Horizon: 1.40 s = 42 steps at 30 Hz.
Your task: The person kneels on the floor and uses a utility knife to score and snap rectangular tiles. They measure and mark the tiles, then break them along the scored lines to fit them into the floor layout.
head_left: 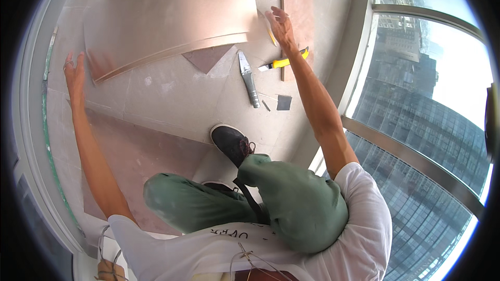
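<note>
A smooth, shiny copper-coloured sheet point(172, 15) lies at the far side of the floor, its near edge showing thickness. My left hand point(76, 75) is beside its left corner with the fingers stretched upward and apart. Just off the right edge, my right hand point(282, 27) has loosely bent, spread fingers and nothing in them. A thin yellow item point(271, 36) lies under that hand, its kind unclear. By my right forearm is a yellow utility knife point(286, 62) with its blade out. A flat-bladed tool with a grey handle point(249, 80) lies left of it.
A brown panel's corner point(208, 58) pokes from under the sheet. A reddish board point(302, 10) lies by the window wall at right. Another brown panel point(140, 148) lies left of my shoe point(229, 143). A black square point(284, 102) and a green-edged strip point(47, 109) are on the floor.
</note>
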{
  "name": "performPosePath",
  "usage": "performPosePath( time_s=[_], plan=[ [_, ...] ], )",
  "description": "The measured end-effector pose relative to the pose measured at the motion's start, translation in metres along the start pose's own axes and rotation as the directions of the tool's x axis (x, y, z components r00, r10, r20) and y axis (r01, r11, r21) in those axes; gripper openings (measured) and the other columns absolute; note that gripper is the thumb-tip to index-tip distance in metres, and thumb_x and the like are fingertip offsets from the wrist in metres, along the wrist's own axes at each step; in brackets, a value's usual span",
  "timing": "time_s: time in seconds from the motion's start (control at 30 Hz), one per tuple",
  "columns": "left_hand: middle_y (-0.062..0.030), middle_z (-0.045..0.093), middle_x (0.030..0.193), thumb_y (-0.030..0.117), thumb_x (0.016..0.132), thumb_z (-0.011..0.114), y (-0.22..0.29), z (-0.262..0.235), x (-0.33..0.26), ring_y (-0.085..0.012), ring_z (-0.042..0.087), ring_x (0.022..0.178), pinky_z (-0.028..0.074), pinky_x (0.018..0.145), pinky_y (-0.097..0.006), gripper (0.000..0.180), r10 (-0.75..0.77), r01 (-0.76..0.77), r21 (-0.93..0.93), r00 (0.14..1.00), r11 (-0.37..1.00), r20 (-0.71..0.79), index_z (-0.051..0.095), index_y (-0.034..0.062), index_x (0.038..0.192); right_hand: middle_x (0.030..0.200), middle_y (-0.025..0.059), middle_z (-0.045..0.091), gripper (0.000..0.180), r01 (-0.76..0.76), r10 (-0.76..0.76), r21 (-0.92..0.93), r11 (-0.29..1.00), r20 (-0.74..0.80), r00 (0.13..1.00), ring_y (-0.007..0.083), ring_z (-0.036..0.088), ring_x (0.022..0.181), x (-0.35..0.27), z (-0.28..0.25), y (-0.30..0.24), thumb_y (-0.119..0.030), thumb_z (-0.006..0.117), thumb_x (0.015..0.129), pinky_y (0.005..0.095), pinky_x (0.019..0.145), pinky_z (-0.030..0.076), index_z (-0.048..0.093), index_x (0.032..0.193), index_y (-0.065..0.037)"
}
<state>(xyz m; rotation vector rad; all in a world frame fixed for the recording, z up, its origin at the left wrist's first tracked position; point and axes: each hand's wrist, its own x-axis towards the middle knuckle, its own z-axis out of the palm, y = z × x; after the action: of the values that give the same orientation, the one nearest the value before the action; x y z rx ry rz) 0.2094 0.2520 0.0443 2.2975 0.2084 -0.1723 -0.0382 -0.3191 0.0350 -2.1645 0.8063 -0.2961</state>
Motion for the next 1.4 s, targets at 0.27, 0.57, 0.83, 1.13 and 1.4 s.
performPosePath(
  time_s=[0.27, 0.57, 0.83, 1.13, 1.4],
  plan=[
    [-0.0122, 0.051, 0.147, 0.018, 0.102, 0.057, -0.027, -0.093, -0.117, -0.0256, 0.048, 0.136, 0.039, 0.114, -0.041, 0.039, 0.339, -0.347, 0.034, 0.882, 0.937, -0.328, 0.057, 0.0070, 0.140, 0.153, 0.0288, 0.038, 0.133, -0.576, 0.592, -0.484, 0.659, -0.138, 0.794, 0.0413, 0.038, 0.143, 0.007, -0.131, 0.107, -0.068, 0.085, 0.062, 0.0470, 0.116, 0.035, 0.022, 0.155, 0.003],
    [-0.0115, 0.052, 0.147, 0.012, 0.103, 0.055, -0.066, -0.086, -0.200, -0.0229, 0.050, 0.135, 0.043, 0.111, -0.038, 0.039, 0.200, -0.257, -0.075, 0.879, 0.964, -0.433, 0.054, 0.0008, 0.139, 0.074, -0.0042, 0.044, 0.070, -0.671, 0.730, -0.453, 0.587, -0.063, 0.681, 0.0080, 0.033, 0.060, 0.027, -0.138, 0.138, -0.060, 0.093, 0.058, 0.0273, 0.050, 0.024, 0.072, 0.097, -0.006],
    [-0.0138, 0.048, 0.149, 0.015, 0.101, 0.059, -0.112, -0.154, -0.282, -0.0264, 0.046, 0.138, 0.041, 0.113, -0.043, 0.038, 0.187, -0.179, 0.065, 0.847, 0.982, -0.498, 0.059, 0.0107, 0.138, 0.098, 0.0080, 0.059, 0.046, -0.346, 0.340, 0.124, 0.930, 0.066, 0.938, 0.0185, 0.058, 0.094, 0.004, -0.157, 0.106, -0.034, 0.085, 0.081, 0.0347, 0.082, 0.050, 0.059, 0.106, -0.004],
    [-0.0185, 0.054, 0.141, 0.013, 0.093, 0.063, -0.210, -0.198, -0.471, -0.0348, 0.052, 0.130, 0.042, 0.107, -0.044, 0.037, -0.068, 0.161, 0.053, 0.663, 0.986, -0.746, 0.063, 0.0067, 0.129, 0.091, 0.0091, 0.065, 0.055, 0.332, -0.444, -0.546, 0.769, -0.083, 0.892, 0.0211, 0.061, 0.075, -0.041, -0.200, -0.085, -0.055, 0.073, 0.089, 0.0386, 0.066, 0.051, 0.066, 0.109, -0.004],
    [-0.0249, 0.060, 0.130, 0.014, 0.092, 0.064, -0.247, -0.151, -0.604, -0.0349, 0.058, 0.122, 0.047, 0.100, -0.045, 0.038, -0.224, 0.553, 0.039, 0.399, 0.832, -0.889, 0.063, 0.0023, 0.128, 0.104, 0.0043, 0.067, 0.028, 0.607, -0.736, 0.437, 0.664, 0.528, 0.424, 0.0121, 0.058, 0.097, -0.199, -0.003, -0.321, -0.023, 0.073, 0.095, 0.0272, 0.091, 0.043, 0.065, 0.112, -0.002]
  ],
)
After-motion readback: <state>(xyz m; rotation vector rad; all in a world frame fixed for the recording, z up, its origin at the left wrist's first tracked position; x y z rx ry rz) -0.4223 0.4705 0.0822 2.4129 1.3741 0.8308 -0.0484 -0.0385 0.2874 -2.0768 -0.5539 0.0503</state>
